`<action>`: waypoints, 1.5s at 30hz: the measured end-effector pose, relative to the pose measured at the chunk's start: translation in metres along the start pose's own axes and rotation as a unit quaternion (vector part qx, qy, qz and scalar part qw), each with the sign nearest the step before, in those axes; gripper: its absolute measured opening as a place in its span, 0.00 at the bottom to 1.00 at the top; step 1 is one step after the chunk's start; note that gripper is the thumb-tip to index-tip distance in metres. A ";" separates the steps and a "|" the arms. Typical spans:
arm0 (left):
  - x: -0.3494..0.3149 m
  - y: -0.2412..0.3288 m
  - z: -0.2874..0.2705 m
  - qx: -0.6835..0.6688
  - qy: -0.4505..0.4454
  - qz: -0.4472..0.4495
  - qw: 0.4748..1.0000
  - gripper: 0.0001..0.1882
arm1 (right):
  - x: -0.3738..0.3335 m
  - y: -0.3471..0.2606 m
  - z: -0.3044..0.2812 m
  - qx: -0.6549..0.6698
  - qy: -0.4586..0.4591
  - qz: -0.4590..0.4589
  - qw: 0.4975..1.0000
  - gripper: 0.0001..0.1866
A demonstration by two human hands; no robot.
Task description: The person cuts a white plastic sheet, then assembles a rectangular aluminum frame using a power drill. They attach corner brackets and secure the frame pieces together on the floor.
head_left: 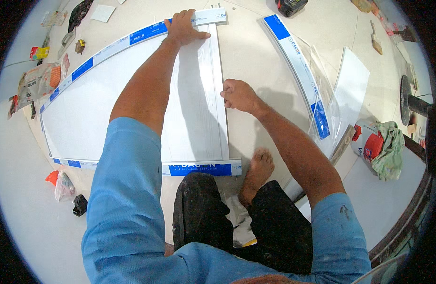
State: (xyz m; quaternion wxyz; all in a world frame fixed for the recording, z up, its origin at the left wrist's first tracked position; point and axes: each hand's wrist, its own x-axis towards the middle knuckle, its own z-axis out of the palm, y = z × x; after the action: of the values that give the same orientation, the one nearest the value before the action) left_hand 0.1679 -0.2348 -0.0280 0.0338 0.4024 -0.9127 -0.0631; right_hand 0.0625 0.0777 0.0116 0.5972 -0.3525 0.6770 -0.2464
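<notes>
Head view, two hands on one white framed panel, one loose strip

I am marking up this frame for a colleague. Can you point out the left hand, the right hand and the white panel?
left hand (184, 27), head view, back of the hand.
right hand (238, 94), head view, knuckles.
white panel (92, 109), head view, bare middle of its face.

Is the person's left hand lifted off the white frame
No, the left hand presses flat on the top corner of the white frame.
</notes>
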 end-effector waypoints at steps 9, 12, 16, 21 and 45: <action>-0.002 0.010 -0.014 -0.025 -0.046 -0.030 0.998 0.65 | 0.001 0.005 0.001 -0.034 0.004 -0.019 0.999 0.10; 0.000 0.011 -0.014 -0.015 -0.046 -0.028 0.998 0.65 | -0.003 0.003 0.000 -0.015 0.007 -0.033 0.999 0.10; 0.000 0.011 -0.017 -0.010 -0.052 -0.032 0.998 0.66 | -0.004 0.001 -0.001 -0.004 -0.001 -0.019 1.000 0.09; -0.004 0.012 -0.017 -0.011 -0.030 -0.022 0.999 0.66 | -0.001 0.001 -0.001 -0.037 0.004 -0.022 0.999 0.10; -0.006 0.027 0.001 -0.004 0.017 -0.039 0.999 0.72 | 0.007 -0.005 0.004 -0.156 0.002 -0.033 0.987 0.10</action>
State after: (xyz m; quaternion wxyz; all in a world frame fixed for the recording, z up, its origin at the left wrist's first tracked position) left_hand 0.1519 -0.2123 -0.0255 0.0488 0.4382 -0.8955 -0.0611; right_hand 0.0670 0.0691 0.0104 0.5251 -0.4634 0.6961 -0.1580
